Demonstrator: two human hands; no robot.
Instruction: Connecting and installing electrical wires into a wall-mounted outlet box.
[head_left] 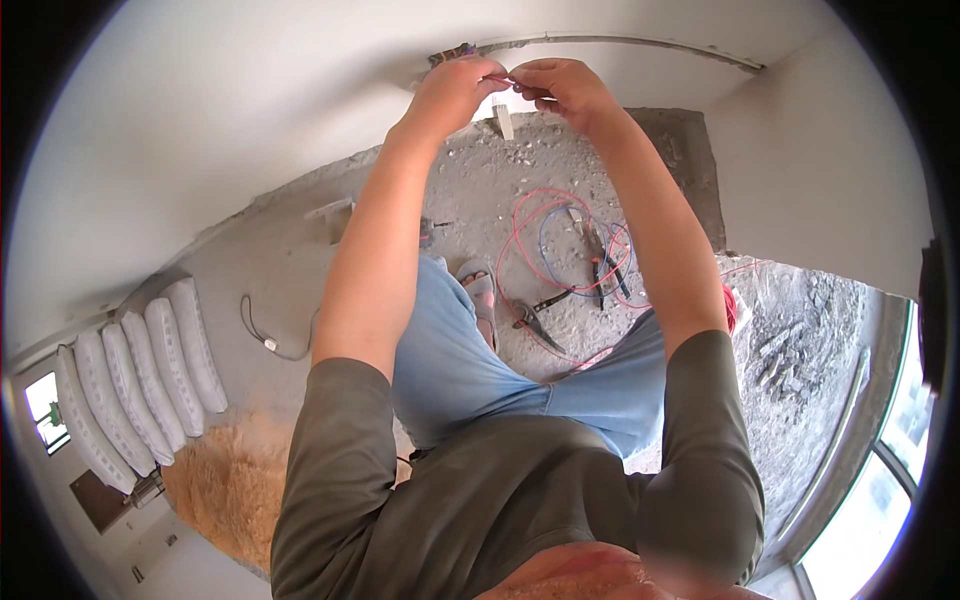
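Both arms reach up to the wall at the top of the head view. My left hand [455, 97] pinches a thin reddish wire [508, 80] between thumb and fingers. Close beside it, my right hand [568, 88] has its thumb and forefinger closed on the same wire, the other fingers curled. The exact spot where the fingertips meet is small and partly hidden. Just behind my left hand, a dark opening with wires [452, 54] sits in the wall. A narrow groove [620, 41] runs from it along the wall to the right.
Loops of red and blue wire [541, 195] lie on the gritty floor between my legs, with pliers [538, 325] among them. Filled white sacks [130, 380] lean at the left, near a sand heap [225, 480]. Rubble [795, 360] covers the right side. A cable [270, 343] lies left of my leg.
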